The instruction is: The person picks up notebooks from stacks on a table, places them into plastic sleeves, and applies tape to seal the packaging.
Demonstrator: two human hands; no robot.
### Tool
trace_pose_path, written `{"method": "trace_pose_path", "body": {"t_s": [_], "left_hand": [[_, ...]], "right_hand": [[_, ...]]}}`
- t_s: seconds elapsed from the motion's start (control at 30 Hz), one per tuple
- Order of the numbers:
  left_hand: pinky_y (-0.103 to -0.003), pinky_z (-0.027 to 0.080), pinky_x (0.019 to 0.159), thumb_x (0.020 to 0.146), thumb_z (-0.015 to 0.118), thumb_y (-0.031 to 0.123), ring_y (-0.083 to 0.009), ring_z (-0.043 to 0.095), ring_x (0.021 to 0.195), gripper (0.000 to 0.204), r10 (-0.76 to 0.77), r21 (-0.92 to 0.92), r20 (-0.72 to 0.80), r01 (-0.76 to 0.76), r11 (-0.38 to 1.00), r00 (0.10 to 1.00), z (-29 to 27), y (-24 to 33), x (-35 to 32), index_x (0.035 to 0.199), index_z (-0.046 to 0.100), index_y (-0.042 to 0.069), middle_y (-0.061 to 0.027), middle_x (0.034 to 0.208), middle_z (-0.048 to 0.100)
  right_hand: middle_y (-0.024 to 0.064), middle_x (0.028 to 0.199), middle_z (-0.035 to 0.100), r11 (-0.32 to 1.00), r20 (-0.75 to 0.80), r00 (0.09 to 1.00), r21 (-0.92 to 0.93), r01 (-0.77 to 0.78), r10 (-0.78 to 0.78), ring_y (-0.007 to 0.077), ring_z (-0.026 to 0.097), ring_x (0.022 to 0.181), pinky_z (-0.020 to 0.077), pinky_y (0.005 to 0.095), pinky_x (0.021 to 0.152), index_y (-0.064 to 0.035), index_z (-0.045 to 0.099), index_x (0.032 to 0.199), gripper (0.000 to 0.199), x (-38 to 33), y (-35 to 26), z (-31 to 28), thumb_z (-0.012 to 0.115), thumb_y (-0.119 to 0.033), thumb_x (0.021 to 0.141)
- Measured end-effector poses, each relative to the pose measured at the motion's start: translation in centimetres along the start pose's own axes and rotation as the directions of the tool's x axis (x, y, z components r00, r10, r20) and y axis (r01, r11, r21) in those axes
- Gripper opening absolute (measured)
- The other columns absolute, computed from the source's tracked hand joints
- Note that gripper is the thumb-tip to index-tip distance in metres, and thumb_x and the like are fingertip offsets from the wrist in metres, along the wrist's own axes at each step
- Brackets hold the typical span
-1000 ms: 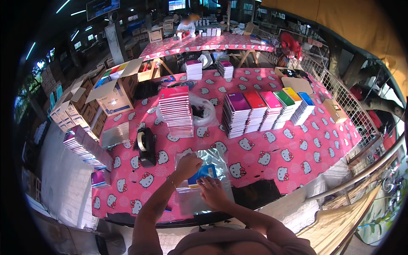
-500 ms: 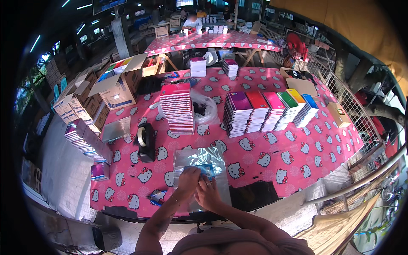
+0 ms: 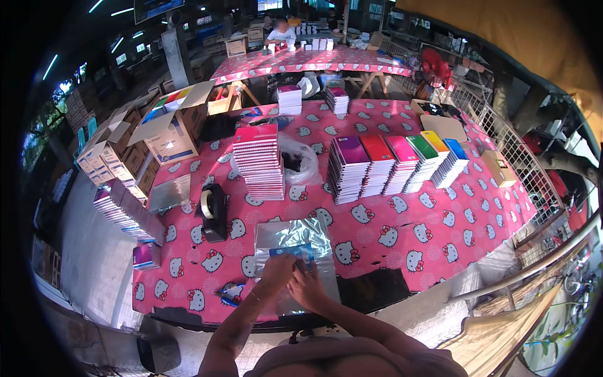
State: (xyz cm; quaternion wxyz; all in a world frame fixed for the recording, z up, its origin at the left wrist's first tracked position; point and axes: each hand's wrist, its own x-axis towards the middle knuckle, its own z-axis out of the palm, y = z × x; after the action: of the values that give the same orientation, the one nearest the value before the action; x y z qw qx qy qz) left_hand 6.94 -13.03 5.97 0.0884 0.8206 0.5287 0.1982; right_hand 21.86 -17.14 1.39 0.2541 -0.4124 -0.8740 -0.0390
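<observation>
A stack of clear shiny plastic sleeves (image 3: 292, 242) lies on the pink patterned table (image 3: 402, 232) right in front of me. My left hand (image 3: 276, 271) and my right hand (image 3: 306, 286) rest side by side on its near half. Both press on a blue-covered booklet (image 3: 291, 251) lying on or in the top sleeve, fingers closed on its near edge. Whether the booklet is inside the sleeve I cannot tell.
A black tape dispenser (image 3: 211, 212) stands left of the sleeves. Behind are a tall pink notebook stack (image 3: 259, 160), a row of coloured notebook stacks (image 3: 396, 160) and a clear bag (image 3: 298, 160). Cardboard boxes (image 3: 166, 135) sit at the left. A person (image 3: 281, 31) works at a far table.
My hands have drawn together and come nearer to me on the sleeve stack. The blue booklet, held higher a second ago, now lies flat under both hands.
</observation>
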Motion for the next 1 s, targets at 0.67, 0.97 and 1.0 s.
{"method": "trace_pose_path", "body": {"t_s": [0.67, 0.97, 1.0], "left_hand": [[-0.042, 0.043, 0.106, 0.074, 0.068, 0.018, -0.0373, 0.056, 0.122, 0.055, 0.144, 0.289, -0.086, -0.114, 0.950, 0.986, 1.9, 0.5, -2.2, 0.122, 0.056, -0.006, -0.0232, 0.124, 0.060], [-0.053, 0.033, 0.114, 0.091, 0.062, 0.029, -0.0395, 0.042, 0.139, 0.063, -0.060, 0.200, -0.076, 0.075, 0.977, 0.995, 0.4, 2.3, -5.4, 0.142, 0.045, -0.002, -0.0284, 0.145, 0.045], [-0.054, 0.033, 0.114, 0.093, 0.060, 0.031, -0.0407, 0.039, 0.140, 0.064, -0.138, 0.276, -0.069, 0.152, 0.949, 0.988, -0.1, 2.5, -6.5, 0.145, 0.043, -0.001, -0.0287, 0.148, 0.042]], "right_hand": [[0.0133, 0.130, 0.053, 0.992, 0.313, 0.943, -0.010, 0.125, -0.115, 0.0256, 0.051, 0.127, 0.0336, 0.0504, 0.109, -0.0052, 0.052, 0.136, 0.052, 1.7, 5.1, -4.8, 0.061, -0.029, 0.091], [0.0087, 0.122, 0.057, 0.978, 0.265, 0.952, -0.099, 0.183, -0.152, 0.0235, 0.057, 0.116, 0.0411, 0.0421, 0.099, -0.0037, 0.056, 0.130, 0.050, 1.1, 5.8, -3.1, 0.061, -0.033, 0.090], [0.0081, 0.121, 0.057, 0.984, 0.255, 0.958, -0.088, 0.157, -0.130, 0.0234, 0.058, 0.116, 0.0411, 0.0423, 0.099, -0.0036, 0.056, 0.129, 0.049, 1.0, 5.6, -3.6, 0.061, -0.032, 0.090]]}}
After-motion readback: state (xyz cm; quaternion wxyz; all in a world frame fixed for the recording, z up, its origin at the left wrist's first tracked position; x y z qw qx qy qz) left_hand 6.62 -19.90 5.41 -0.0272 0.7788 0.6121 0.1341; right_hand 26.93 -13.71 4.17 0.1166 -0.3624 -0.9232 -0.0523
